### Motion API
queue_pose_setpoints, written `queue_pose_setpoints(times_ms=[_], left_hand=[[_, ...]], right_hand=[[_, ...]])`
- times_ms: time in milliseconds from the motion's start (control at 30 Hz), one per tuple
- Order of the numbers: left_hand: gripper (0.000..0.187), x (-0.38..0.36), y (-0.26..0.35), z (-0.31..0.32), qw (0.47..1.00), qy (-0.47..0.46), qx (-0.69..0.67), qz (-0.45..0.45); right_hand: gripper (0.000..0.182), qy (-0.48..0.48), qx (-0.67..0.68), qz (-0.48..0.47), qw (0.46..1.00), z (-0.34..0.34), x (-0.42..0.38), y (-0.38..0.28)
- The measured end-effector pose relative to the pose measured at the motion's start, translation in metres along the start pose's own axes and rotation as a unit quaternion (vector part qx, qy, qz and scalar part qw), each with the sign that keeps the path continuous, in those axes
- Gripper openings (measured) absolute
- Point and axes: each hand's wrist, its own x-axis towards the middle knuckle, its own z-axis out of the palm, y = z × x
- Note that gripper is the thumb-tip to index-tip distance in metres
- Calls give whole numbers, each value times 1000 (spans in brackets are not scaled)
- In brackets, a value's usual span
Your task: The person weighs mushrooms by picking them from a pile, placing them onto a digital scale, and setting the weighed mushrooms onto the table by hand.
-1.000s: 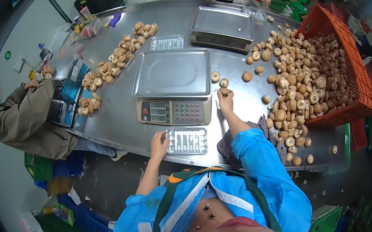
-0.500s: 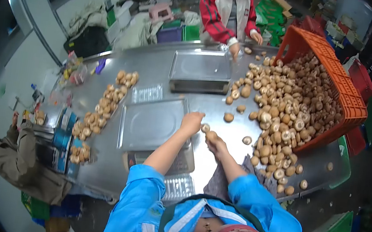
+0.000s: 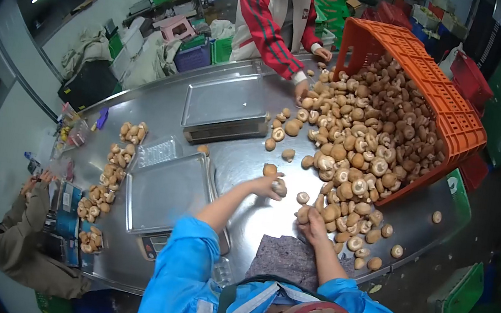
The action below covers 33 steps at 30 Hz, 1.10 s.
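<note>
My left hand (image 3: 267,186) is over the metal table (image 3: 248,219), its fingers closed round a pale mushroom (image 3: 279,188). A brown mushroom (image 3: 270,170) lies just beyond it. My right hand (image 3: 315,226) grips a brown mushroom (image 3: 303,214) at the near edge of the large mushroom pile (image 3: 363,165). Between the hands, a single mushroom (image 3: 302,197) rests on the metal. Left of my left hand is a metal tray (image 3: 166,193) on a scale (image 3: 153,246). A grey cloth (image 3: 284,262) lies close to my body.
An orange crate (image 3: 425,53) lies tipped on the right, spilling mushrooms. Across the table, a person in a red and white jacket (image 3: 271,26) reaches toward the pile beside a second tray (image 3: 226,102). Packed mushrooms (image 3: 112,173) line the left; another person (image 3: 30,241) works there.
The view has turned, so the table appears shifted left. My hands have moved apart; my right hand is now beside the pile, and my left holds a pale mushroom.
</note>
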Motion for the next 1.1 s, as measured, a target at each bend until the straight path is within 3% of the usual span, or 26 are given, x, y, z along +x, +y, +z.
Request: queue_pose_setpoints(times_ms=[33, 133, 233, 267, 333, 367, 400, 433, 467, 500, 533, 567, 600, 633, 667, 733, 767, 800, 867, 933, 1000, 1067, 1100], left_hand=[[94, -4, 41, 2, 999, -18, 3, -36], [78, -48, 108, 7, 998, 36, 60, 0], [65, -118, 107, 23, 993, 100, 54, -24], [52, -145, 101, 35, 988, 133, 75, -34], [43, -202, 101, 55, 982, 126, 96, -100], [35, -231, 99, 67, 982, 158, 59, -81], [31, -260, 98, 79, 974, 204, -2, -93], [26, -290, 96, 89, 961, 247, -62, -105], [25, -320, 90, 97, 940, 299, -71, -146], [23, -353, 84, 107, 915, 345, -81, -191], [27, -384, 71, 117, 881, 395, -65, -253], [32, -412, 53, 127, 840, 441, -45, -313], [32, -434, 32, 141, 843, 434, -43, -315], [38, -452, 13, 153, 812, 463, 32, -354], [44, -469, -5, 166, 773, 490, 106, -388], [56, -463, 17, 159, 775, 418, -205, -428], [61, -461, -13, 197, 822, 414, -158, -358], [62, -458, -2, 199, 846, 424, -6, -323], [60, -453, 23, 184, 847, 418, 12, -328], [56, -456, 40, 167, 849, 341, -123, -384], [54, -465, 20, 173, 878, 346, -79, -320], [51, -465, 32, 148, 907, 248, 3, -341], [49, -465, 17, 148, 913, 293, 107, -263]], right_hand=[[37, 3, -5, -25, 1000, 3, -5, -9], [31, 34, -31, -33, 998, 6, -16, -27], [29, 63, -42, -70, 995, -4, -8, -33], [33, 58, -43, -124, 990, -3, -3, -38], [52, 159, -189, -241, 939, 18, 1, -60], [59, 171, -357, -277, 876, 29, -4, -76], [67, 175, -539, -319, 760, 45, -13, -88], [74, 166, -653, -345, 654, 64, -26, -93], [69, 118, -717, -331, 603, 82, -38, -91], [39, 49, -620, -310, 719, 88, -43, -67], [15, 75, -638, -132, 755, 110, -57, -42], [30, -19, -637, -190, 747, 111, -64, -3], [36, -42, -747, -127, 652, 127, -78, 29], [40, -133, -767, -49, 626, 131, -81, 70], [47, -133, -749, 35, 648, 133, -91, 110], [50, -168, -773, 21, 611, 153, -112, 155], [49, -151, -774, 41, 614, 166, -126, 178], [47, -133, -778, 54, 611, 172, -121, 180], [44, -105, -794, 21, 598, 164, -111, 193], [42, -52, -803, 25, 593, 174, -107, 182], [40, -41, -807, 21, 588, 178, -108, 173], [39, -44, -818, 11, 574, 174, -109, 177], [37, -57, -827, 3, 559, 171, -110, 178]])
